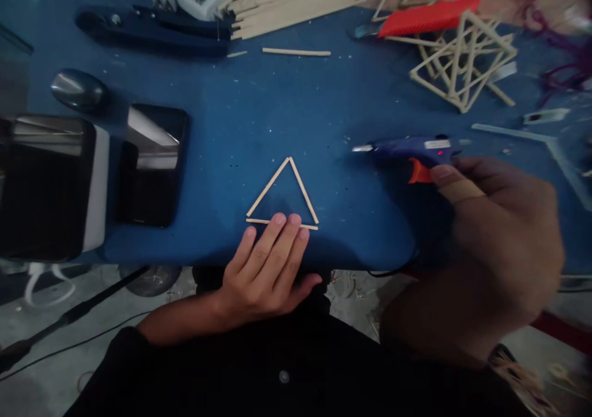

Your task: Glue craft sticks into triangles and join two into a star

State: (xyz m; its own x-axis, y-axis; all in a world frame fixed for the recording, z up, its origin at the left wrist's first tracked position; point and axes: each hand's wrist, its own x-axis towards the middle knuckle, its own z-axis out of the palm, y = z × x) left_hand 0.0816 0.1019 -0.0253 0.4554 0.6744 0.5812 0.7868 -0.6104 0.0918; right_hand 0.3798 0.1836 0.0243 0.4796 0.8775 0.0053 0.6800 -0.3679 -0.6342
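Observation:
Three thin wooden sticks lie in a triangle on the blue table top: a left slanted stick point(268, 186), a right slanted stick point(304, 190) and a bottom stick point(309, 226). My left hand point(266, 269) lies flat with its fingers stretched out, the fingertips over the middle of the bottom stick. To the right, my right hand point(509, 226) is closed around a blue hot glue gun point(402, 148) with an orange trigger and a small red light. The gun's metal nozzle points left, apart from the triangle. The hand hides its handle.
A loose stick point(296, 52) lies farther back. Bundled sticks point(296, 4), a dark stapler-like tool point(152, 31) and glued stick frames point(462, 65) with a red-handled cutter point(430, 15) are along the back. At left are a phone point(152, 164) and a mouse point(78, 90).

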